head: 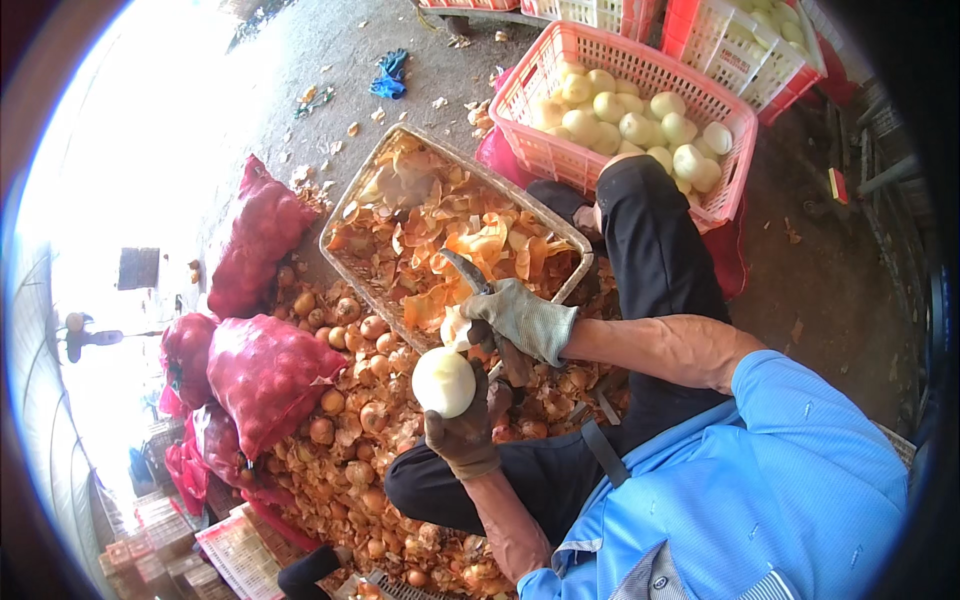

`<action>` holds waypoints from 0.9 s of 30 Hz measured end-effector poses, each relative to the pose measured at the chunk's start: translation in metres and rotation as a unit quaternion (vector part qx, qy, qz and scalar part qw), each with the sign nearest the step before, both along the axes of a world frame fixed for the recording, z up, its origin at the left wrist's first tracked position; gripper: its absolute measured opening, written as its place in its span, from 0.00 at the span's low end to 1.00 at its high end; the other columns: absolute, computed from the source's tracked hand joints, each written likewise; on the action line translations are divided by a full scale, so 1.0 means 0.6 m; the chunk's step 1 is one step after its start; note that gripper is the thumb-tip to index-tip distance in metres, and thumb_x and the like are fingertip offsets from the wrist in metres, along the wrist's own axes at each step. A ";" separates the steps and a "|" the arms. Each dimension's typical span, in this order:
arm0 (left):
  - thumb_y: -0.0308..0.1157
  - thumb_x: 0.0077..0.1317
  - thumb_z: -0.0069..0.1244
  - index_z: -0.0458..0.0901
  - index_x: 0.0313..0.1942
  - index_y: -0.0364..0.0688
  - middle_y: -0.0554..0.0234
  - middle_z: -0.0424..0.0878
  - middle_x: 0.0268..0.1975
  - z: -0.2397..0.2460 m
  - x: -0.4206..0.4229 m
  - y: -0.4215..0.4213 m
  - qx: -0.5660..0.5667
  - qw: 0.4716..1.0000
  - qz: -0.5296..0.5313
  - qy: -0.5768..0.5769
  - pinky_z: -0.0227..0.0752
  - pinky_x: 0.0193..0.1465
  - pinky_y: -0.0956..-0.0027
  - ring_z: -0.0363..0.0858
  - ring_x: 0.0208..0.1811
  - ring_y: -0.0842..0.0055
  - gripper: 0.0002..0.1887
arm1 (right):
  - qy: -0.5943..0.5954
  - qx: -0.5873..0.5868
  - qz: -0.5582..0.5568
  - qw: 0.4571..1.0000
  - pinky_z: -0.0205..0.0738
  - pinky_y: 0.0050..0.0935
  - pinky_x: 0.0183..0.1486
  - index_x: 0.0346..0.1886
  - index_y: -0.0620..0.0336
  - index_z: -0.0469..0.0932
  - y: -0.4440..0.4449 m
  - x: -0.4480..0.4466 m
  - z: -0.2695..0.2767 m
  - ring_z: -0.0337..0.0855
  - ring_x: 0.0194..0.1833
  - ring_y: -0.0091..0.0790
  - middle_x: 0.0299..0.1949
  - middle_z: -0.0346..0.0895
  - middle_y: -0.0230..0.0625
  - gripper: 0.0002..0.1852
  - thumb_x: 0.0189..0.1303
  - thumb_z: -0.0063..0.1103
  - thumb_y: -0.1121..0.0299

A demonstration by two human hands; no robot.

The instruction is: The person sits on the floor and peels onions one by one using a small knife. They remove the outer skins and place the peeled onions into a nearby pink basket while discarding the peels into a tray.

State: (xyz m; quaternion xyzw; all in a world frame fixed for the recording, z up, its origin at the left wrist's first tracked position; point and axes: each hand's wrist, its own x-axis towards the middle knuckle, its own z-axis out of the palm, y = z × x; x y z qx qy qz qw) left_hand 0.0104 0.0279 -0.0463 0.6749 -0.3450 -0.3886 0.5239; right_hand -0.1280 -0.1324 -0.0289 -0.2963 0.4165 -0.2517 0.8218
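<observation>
My gloved left hand (463,433) grips a peeled white onion (444,382), its fingers wrapped around the lower side. Just above it, my right hand (519,319) in a grey knitted glove holds a knife with a short curved blade (465,270) pointing away from me. A strip of onion skin (454,330) sits between the right hand's fingers and the onion's top. Beyond both hands stands a worn rectangular basket (375,296), filled with loose onion skins (480,244). Unpeeled onions (373,416) and skins are heaped beside the basket.
A pink plastic crate (637,52) holds peeled onions (607,109). Red mesh sacks of onions (274,375) lie past the heap. More crates (739,52) stand at the top right. Blue gloves (390,75) lie on the floor. Part of another person's dark-clothed limb (309,574) shows at the bottom.
</observation>
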 end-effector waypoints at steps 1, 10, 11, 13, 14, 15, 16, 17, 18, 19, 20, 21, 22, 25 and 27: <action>0.46 0.65 0.64 0.62 0.78 0.38 0.40 0.69 0.75 -0.001 -0.001 -0.001 -0.025 0.996 0.016 0.081 0.59 0.82 0.37 0.69 0.76 0.43 0.46 | -0.008 0.001 -0.015 1.000 0.82 0.30 0.34 0.40 0.67 0.85 -0.001 0.002 -0.006 0.86 0.30 0.31 0.29 0.86 0.39 0.15 0.71 0.63 0.61; 0.52 0.63 0.56 0.66 0.74 0.38 0.54 0.77 0.71 0.010 0.012 0.012 0.012 0.992 -0.031 0.119 0.66 0.73 0.48 0.78 0.67 0.67 0.43 | -0.082 0.043 -0.034 0.995 0.81 0.31 0.36 0.40 0.63 0.85 -0.011 -0.004 0.029 0.84 0.29 0.31 0.30 0.84 0.37 0.14 0.72 0.61 0.61; 0.51 0.60 0.59 0.66 0.74 0.34 0.48 0.78 0.68 0.016 0.008 0.011 0.015 0.990 -0.019 0.136 0.68 0.71 0.47 0.79 0.66 0.63 0.46 | -0.088 0.069 -0.043 0.993 0.81 0.31 0.36 0.40 0.63 0.85 -0.011 -0.003 0.029 0.84 0.29 0.31 0.30 0.84 0.36 0.14 0.73 0.60 0.60; 0.50 0.55 0.63 0.67 0.72 0.31 0.41 0.80 0.62 0.026 0.009 0.003 -0.084 0.919 -0.030 0.385 0.72 0.67 0.45 0.81 0.62 0.56 0.48 | -0.144 0.050 -0.019 0.988 0.80 0.31 0.37 0.40 0.62 0.85 -0.018 -0.010 0.021 0.83 0.30 0.30 0.29 0.83 0.35 0.15 0.75 0.58 0.59; 0.50 0.53 0.64 0.67 0.72 0.30 0.38 0.81 0.59 0.030 0.005 -0.001 -0.110 0.883 -0.025 0.455 0.75 0.64 0.45 0.82 0.59 0.54 0.49 | -0.171 0.040 -0.007 0.984 0.79 0.30 0.38 0.40 0.62 0.84 -0.024 -0.015 0.017 0.83 0.30 0.30 0.29 0.82 0.34 0.16 0.76 0.56 0.59; 0.49 0.52 0.65 0.67 0.71 0.30 0.38 0.82 0.56 0.042 0.001 0.001 -0.101 0.898 0.007 0.428 0.77 0.61 0.45 0.83 0.57 0.53 0.50 | -0.172 0.016 0.014 0.985 0.79 0.30 0.39 0.40 0.62 0.84 -0.027 -0.018 0.027 0.82 0.31 0.30 0.29 0.82 0.34 0.16 0.76 0.55 0.59; 0.47 0.51 0.66 0.67 0.71 0.29 0.39 0.82 0.55 0.049 0.000 0.000 -0.097 0.908 0.021 0.408 0.79 0.58 0.47 0.84 0.54 0.53 0.50 | -0.172 -0.009 0.033 0.984 0.79 0.31 0.40 0.40 0.61 0.84 -0.033 -0.025 0.047 0.82 0.31 0.30 0.29 0.82 0.33 0.17 0.77 0.54 0.58; 0.46 0.50 0.67 0.67 0.71 0.29 0.40 0.82 0.53 0.057 -0.001 0.000 -0.092 0.917 0.035 0.387 0.81 0.55 0.48 0.85 0.52 0.53 0.50 | -0.173 -0.034 0.052 0.983 0.79 0.31 0.41 0.40 0.61 0.84 -0.039 -0.028 0.058 0.82 0.32 0.29 0.29 0.82 0.33 0.17 0.77 0.53 0.58; 0.44 0.50 0.68 0.67 0.71 0.30 0.41 0.82 0.53 0.060 -0.003 -0.004 -0.092 0.921 0.029 0.377 0.82 0.53 0.49 0.85 0.51 0.54 0.50 | -0.177 -0.041 0.066 0.981 0.79 0.31 0.44 0.42 0.61 0.85 -0.045 -0.030 0.058 0.83 0.35 0.30 0.33 0.84 0.34 0.18 0.77 0.55 0.56; 0.43 0.50 0.69 0.67 0.71 0.30 0.43 0.82 0.54 0.063 -0.003 -0.007 -0.093 0.926 0.023 0.366 0.84 0.50 0.51 0.85 0.49 0.55 0.50 | -0.138 -0.044 0.050 0.988 0.79 0.31 0.44 0.43 0.61 0.85 -0.048 -0.029 0.058 0.84 0.36 0.30 0.34 0.85 0.35 0.18 0.76 0.56 0.54; 0.41 0.49 0.70 0.67 0.72 0.31 0.44 0.82 0.54 0.066 -0.002 -0.009 -0.087 0.933 0.018 0.349 0.84 0.50 0.52 0.85 0.49 0.56 0.50 | -0.098 -0.047 0.034 0.994 0.79 0.31 0.44 0.44 0.61 0.85 -0.050 -0.025 0.058 0.84 0.37 0.31 0.36 0.86 0.36 0.19 0.75 0.57 0.53; 0.39 0.49 0.70 0.66 0.72 0.31 0.45 0.81 0.54 0.067 -0.001 -0.011 -0.082 0.940 0.013 0.332 0.85 0.49 0.53 0.85 0.48 0.57 0.51 | -0.058 -0.049 0.017 0.997 0.79 0.31 0.45 0.45 0.61 0.86 -0.053 -0.022 0.055 0.85 0.38 0.31 0.37 0.86 0.37 0.19 0.75 0.58 0.52; 0.37 0.48 0.71 0.66 0.73 0.32 0.47 0.81 0.54 0.070 -0.001 -0.013 -0.076 0.946 0.009 0.314 0.85 0.49 0.54 0.85 0.48 0.58 0.51 | -0.035 -0.048 -0.006 0.998 0.82 0.33 0.46 0.51 0.63 0.85 -0.056 -0.024 0.048 0.87 0.41 0.31 0.41 0.88 0.41 0.21 0.72 0.63 0.52; 0.34 0.46 0.72 0.67 0.73 0.33 0.50 0.81 0.54 0.095 -0.015 -0.020 -0.070 0.958 0.014 0.278 0.85 0.47 0.55 0.85 0.48 0.59 0.51 | 0.158 -0.189 -0.039 0.968 0.82 0.37 0.48 0.59 0.60 0.82 -0.070 -0.006 -0.007 0.88 0.41 0.33 0.41 0.88 0.44 0.22 0.71 0.66 0.55; 0.32 0.47 0.67 0.68 0.72 0.33 0.50 0.80 0.55 0.104 -0.020 -0.024 -0.049 0.970 0.016 0.237 0.85 0.49 0.56 0.85 0.48 0.59 0.49 | 0.255 -0.202 -0.005 0.946 0.83 0.39 0.49 0.64 0.56 0.80 -0.073 -0.010 -0.013 0.88 0.41 0.34 0.40 0.87 0.45 0.23 0.71 0.66 0.56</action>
